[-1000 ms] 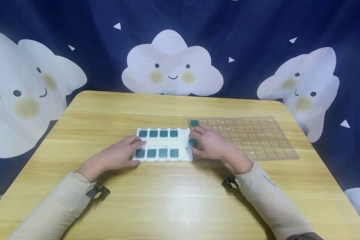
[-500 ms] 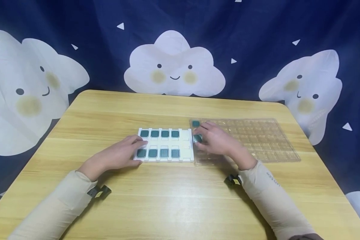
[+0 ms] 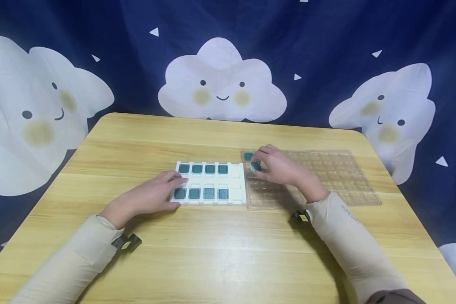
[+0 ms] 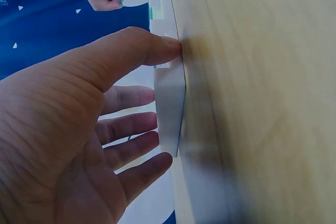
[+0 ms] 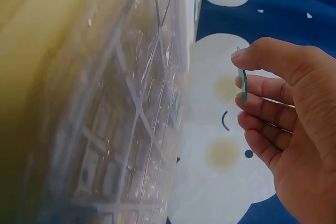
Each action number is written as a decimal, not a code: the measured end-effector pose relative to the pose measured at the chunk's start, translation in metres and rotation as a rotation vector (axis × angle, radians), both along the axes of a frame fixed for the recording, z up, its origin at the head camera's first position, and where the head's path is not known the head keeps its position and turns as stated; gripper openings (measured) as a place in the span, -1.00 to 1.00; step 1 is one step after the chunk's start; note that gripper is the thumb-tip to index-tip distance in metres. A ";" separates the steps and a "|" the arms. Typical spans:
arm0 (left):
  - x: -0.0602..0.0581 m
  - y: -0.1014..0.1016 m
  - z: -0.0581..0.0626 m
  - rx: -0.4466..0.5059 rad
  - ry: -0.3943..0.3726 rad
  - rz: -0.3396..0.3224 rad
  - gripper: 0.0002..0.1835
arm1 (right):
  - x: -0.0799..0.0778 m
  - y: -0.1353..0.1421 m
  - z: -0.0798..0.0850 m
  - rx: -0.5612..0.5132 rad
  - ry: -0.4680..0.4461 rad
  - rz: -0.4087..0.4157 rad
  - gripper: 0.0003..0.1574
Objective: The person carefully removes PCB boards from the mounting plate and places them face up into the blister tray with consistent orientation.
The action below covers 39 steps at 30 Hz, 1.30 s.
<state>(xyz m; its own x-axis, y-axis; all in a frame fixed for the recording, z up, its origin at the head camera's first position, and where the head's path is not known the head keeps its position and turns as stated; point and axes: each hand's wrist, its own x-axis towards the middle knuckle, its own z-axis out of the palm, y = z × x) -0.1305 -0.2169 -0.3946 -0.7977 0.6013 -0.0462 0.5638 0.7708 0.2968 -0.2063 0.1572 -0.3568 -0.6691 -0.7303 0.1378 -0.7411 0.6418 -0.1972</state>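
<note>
The green chip (image 3: 256, 166) was above the far left corner of the clear tray (image 3: 327, 177), apart from its compartments and held roughly flat; the right hand (image 3: 279, 168) grasped it, thumb on one side and fingertips on the other; a second chip (image 3: 248, 156) lay in that tray's far left corner compartment, just beyond the held one. The clear tray lay on the right half of the desk (image 3: 209, 261), stretching toward the desk's right edge; its left edge was just beside the right end of the white tray (image 3: 235, 182), around the middle of the desk; eight more chips (image 3: 210, 169) sat in the white tray, four along its far edge and four along its near edge. The left hand (image 3: 148, 196) was at the white tray's left end, released rather than clenched, its fingers loosely extended, touching the tray, the thumb at the near left corner; both forearms, in pale sleeves (image 3: 349, 240), came in over the desk's near edge; beyond the far edge hung a dark blue cloth (image 3: 129, 76) printed with smiling white clouds (image 3: 220, 67).
</note>
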 end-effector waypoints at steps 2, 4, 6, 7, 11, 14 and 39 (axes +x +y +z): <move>0.000 0.000 0.000 0.001 0.004 -0.004 -0.21 | -0.004 0.001 0.000 0.003 -0.002 0.001 -0.57; 0.000 0.000 0.000 0.001 0.002 -0.003 -0.21 | -0.008 0.002 0.000 0.000 -0.002 0.001 -0.56; 0.000 0.000 0.001 0.000 -0.003 0.002 -0.20 | -0.013 0.003 -0.002 -0.006 -0.001 0.004 -0.56; 0.000 0.000 0.000 0.000 -0.004 0.003 -0.20 | -0.015 0.004 -0.003 -0.007 -0.004 0.004 -0.56; 0.001 0.000 -0.001 0.000 -0.002 0.001 -0.21 | -0.024 0.008 -0.006 -0.001 -0.035 -0.015 -0.56; 0.001 0.000 -0.001 0.003 0.001 -0.006 -0.21 | -0.030 0.011 -0.009 0.009 -0.055 -0.044 -0.55; 0.000 0.001 0.000 -0.008 -0.007 -0.001 -0.21 | -0.065 0.020 -0.019 0.054 -0.172 -0.147 -0.57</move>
